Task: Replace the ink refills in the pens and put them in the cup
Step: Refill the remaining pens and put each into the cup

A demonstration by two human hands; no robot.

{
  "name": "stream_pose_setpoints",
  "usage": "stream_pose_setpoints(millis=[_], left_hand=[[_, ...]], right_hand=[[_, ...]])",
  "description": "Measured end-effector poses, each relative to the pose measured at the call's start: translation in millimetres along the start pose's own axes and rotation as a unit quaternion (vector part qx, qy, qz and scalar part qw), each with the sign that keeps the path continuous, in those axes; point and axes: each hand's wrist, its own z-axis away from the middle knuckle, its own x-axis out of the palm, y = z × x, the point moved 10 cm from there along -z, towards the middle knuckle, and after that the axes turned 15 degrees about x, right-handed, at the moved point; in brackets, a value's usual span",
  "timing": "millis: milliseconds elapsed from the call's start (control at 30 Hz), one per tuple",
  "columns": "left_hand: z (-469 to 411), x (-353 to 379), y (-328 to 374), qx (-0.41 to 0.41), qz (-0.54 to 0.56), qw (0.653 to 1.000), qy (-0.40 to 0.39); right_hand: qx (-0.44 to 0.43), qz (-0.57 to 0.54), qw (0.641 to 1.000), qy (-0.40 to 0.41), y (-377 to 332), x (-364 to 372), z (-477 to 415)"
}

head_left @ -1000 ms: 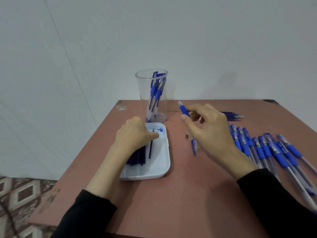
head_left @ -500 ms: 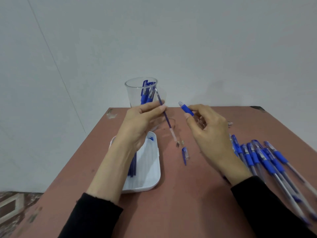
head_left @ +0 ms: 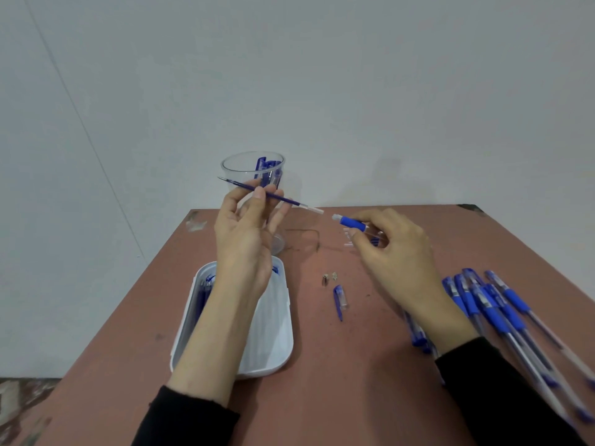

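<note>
left hand (head_left: 248,239) pinches refill (head_left: 291,202) at frame centre, in front of cup (head_left: 252,169) | right hand (head_left: 396,252) grips pen barrel (head_left: 352,222), its mouth just beside the refill's clear end | risk: misalignment, so the refill misses the mouth or slips from the light pinch | risk: loose metal tip (head_left: 325,280) on table (head_left: 354,381) may roll off

One cup (head_left: 231,165) holds several pens (head_left: 267,170), too overlapped to count. In front of the cup is one tray (head_left: 277,349) with an uncountable refill bundle (head_left: 201,300). One refill (head_left: 283,198) and one pen barrel (head_left: 352,222) are held. Right of the cup lie one cap (head_left: 339,297), one metal tip (head_left: 325,280) and at least six loose pens (head_left: 492,313).
</note>
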Motion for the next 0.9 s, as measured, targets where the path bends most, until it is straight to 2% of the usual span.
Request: stream_pose_setpoints(millis=[700, 900], left_hand=[[1, 3, -7, -0.011, -0.005, 1.000, -0.013], [15, 16, -17, -0.043, -0.030, 0.997, -0.062]], right_hand=[[-0.022, -0.015, 1.000, 0.004, -7, 1, 4], [-0.029, -0.027, 0.999, -0.003, -11, 1, 6]])
